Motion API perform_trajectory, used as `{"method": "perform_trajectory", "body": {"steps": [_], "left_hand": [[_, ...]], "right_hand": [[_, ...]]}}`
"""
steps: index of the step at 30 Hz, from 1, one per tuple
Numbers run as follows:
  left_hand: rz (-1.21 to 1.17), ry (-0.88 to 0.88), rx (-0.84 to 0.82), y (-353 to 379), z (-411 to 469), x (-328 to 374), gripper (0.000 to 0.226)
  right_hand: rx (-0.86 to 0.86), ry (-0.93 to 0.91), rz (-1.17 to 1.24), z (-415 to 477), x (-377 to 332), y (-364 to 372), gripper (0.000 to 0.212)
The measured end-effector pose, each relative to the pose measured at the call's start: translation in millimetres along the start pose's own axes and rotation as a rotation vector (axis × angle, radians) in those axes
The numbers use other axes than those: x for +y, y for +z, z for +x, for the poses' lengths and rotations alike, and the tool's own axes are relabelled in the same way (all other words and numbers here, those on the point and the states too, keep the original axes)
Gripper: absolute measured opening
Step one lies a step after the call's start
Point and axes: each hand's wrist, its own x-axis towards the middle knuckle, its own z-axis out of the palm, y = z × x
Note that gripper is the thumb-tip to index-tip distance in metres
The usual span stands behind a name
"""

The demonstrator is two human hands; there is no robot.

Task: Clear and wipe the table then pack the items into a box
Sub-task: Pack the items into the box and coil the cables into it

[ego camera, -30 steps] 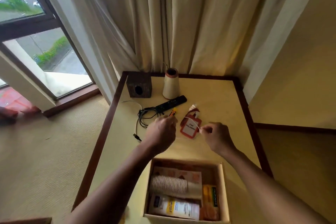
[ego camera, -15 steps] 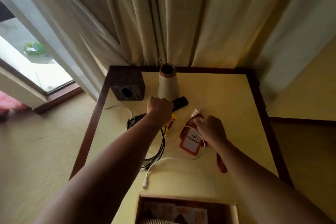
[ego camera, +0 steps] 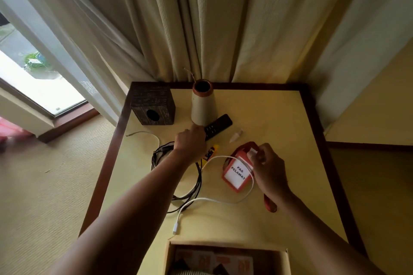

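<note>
Right hand (ego camera: pixel 267 166): thumb and fingertips pinch a small white piece (ego camera: pixel 252 152) at the top edge of the red badge holder (ego camera: pixel 237 173). The holder lies flat on the table (ego camera: pixel 279 118), just left of that pinch.

Left hand (ego camera: pixel 190 144): curled, knuckles up, reaching farther out. The remote (ego camera: pixel 220 124) begins right at its fingertips, with the cone spool (ego camera: pixel 203 105) just beyond. The fingers are tucked under, so I cannot tell whether it grips anything.

Doing it well:
- The white cable (ego camera: pixel 218 156) loops across the holder and round below my right pinch, so a straight lift would likely drag it. I judge it better to slip the cable clear first.
- The red strap (ego camera: pixel 269 205) trails under my right wrist and should be gathered with the holder.
- Both then go to the cardboard box (ego camera: pixel 223 245), nearest me.

Hard to read:
- The white piece could be a clip or a cable end; I can't say which.
- The yellow item (ego camera: pixel 213 150) is mostly covered by my left hand.
- The black cable (ego camera: pixel 199 179) runs under my left forearm.
- The small pale cap (ego camera: pixel 236 136) between my hands is unidentifiable.
- The box is cut off at the bottom edge, and its contents barely show.
</note>
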Motion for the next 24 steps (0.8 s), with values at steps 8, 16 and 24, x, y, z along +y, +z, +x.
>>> {"method": "perform_trajectory", "body": {"steps": [8, 16, 24], "left_hand": [[-0.345, 0.207, 0.457, -49.5, -90.8, 11.7, 0.037], [-0.271, 0.438, 0.236, -68.8, -259.9, 15.5, 0.058], [0.055, 0.503, 0.224, 7.7, -301.8, 12.9, 0.076]], "right_hand": [[0.258, -0.327, 0.127, -67.5, -36.0, -42.2, 0.009], [0.373, -0.159, 0.395, -171.0, -21.6, -60.3, 0.028], [0.419, -0.073, 0.258, -217.2, 8.6, -46.2, 0.015]]}}
